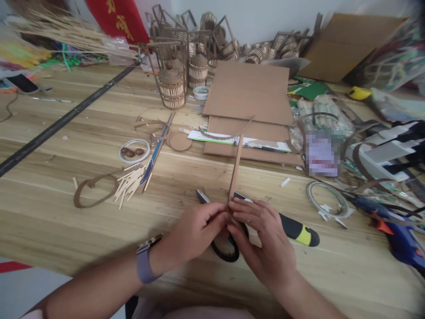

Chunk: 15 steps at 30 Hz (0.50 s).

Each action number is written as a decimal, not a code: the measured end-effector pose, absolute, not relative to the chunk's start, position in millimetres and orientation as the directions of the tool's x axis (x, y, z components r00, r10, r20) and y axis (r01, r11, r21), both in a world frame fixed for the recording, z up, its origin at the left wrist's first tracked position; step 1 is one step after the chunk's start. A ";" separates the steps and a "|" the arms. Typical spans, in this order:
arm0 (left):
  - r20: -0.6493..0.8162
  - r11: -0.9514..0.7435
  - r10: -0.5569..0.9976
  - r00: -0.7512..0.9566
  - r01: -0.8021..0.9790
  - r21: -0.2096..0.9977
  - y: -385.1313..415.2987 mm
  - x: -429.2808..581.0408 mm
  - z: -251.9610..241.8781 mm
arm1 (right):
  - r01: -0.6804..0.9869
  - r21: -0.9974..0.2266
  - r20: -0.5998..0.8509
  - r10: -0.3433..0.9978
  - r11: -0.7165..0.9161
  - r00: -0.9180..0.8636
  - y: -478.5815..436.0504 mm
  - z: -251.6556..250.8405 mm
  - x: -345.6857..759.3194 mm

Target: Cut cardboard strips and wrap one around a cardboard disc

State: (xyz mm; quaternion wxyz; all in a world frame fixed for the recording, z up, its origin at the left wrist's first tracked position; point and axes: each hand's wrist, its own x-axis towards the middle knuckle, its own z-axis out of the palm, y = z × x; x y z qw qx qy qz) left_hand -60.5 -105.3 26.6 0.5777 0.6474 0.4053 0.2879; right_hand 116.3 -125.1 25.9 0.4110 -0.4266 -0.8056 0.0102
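Both hands meet low in the middle of the head view, pinching the near end of a long brown cardboard strip [236,166] that points away from me. My left hand [195,232], with a purple watch on its wrist, grips the strip's end from the left. My right hand [264,241] pinches it from the right with fingers pressed together. Black scissors [226,250] lie on the wooden table [66,230] right under the hands. A black and yellow utility knife [299,230] lies just right of my right hand.
Cardboard sheets [249,91] lie ahead, with small stick-and-cardboard lanterns [171,86] behind them. A pile of short wooden sticks [131,181], a cardboard ring [94,190] and a tape roll [134,150] lie left. A blue glue gun [398,235] and a tape ring [327,199] lie right.
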 end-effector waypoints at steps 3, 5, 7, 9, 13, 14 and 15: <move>-0.095 0.002 0.863 0.497 0.185 0.983 -105.5 -59.2 27.1 | 0.703 -0.332 0.663 0.685 0.629 -0.300 -123.8 25.8 116.3; -0.098 0.008 0.861 0.499 0.178 0.984 -105.6 -58.4 26.8 | 0.701 -0.333 0.671 0.681 0.631 -0.294 -123.7 25.9 117.1; -0.100 0.003 0.856 0.506 0.189 0.982 -105.7 -58.2 26.1 | 0.695 -0.345 0.666 0.686 0.631 -0.292 -124.1 26.2 118.6; -0.101 -0.009 0.848 0.521 0.205 0.979 -105.8 -58.7 25.7 | 0.690 -0.367 0.653 0.701 0.624 -0.286 -124.5 26.5 120.2; -0.056 -0.079 0.836 0.546 0.221 0.972 -106.0 -61.0 27.0 | 0.678 -0.419 0.642 0.725 0.604 -0.249 -124.2 26.5 122.3; -0.041 -0.103 0.833 0.551 0.227 0.969 -105.9 -61.5 27.4 | 0.670 -0.440 0.641 0.732 0.598 -0.232 -124.0 26.3 122.5; -0.031 -0.123 0.830 0.556 0.237 0.964 -105.7 -61.9 27.7 | 0.663 -0.464 0.639 0.741 0.587 -0.209 -123.8 26.0 122.5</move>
